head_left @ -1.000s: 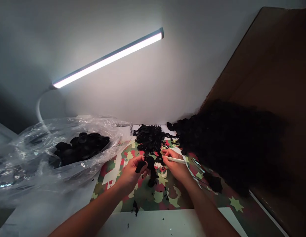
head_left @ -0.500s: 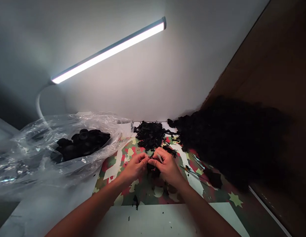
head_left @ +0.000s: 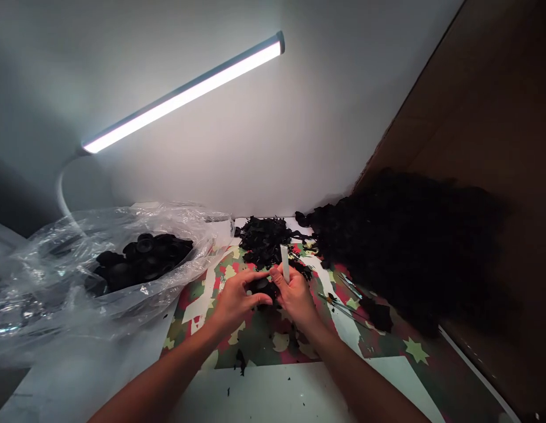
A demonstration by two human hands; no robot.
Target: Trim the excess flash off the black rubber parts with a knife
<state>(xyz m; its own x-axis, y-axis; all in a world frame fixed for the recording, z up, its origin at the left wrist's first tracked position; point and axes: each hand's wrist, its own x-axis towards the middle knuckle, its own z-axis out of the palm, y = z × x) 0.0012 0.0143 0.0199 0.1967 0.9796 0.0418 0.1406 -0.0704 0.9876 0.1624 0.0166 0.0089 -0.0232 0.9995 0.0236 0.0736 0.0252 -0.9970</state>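
Observation:
My left hand (head_left: 238,296) is open, its thumb and index finger apart. Dark material shows between its fingers and my right hand, and I cannot tell whether a fingertip touches it. My right hand (head_left: 294,296) is closed round a slim white stick-like tool (head_left: 285,262), which points up and away from me; its working end is hidden in the fingers. Just beyond both hands lies a heap of shredded black scraps (head_left: 264,238). Beneath them is a camouflage-and-star patterned sheet (head_left: 237,346) with a few loose black bits.
At the left a clear plastic bag (head_left: 136,299) holds several round black rubbery pieces (head_left: 144,258). A large black pile (head_left: 400,252) fills the right, against a cardboard wall (head_left: 488,117). Thin metal tools (head_left: 343,308) lie right of my hands. A lit bar lamp (head_left: 184,94) hangs above.
My left fingers have parted from the pinch beside my right hand. The white tool in my right hand has swung upright and shows more. The view has shifted slightly.

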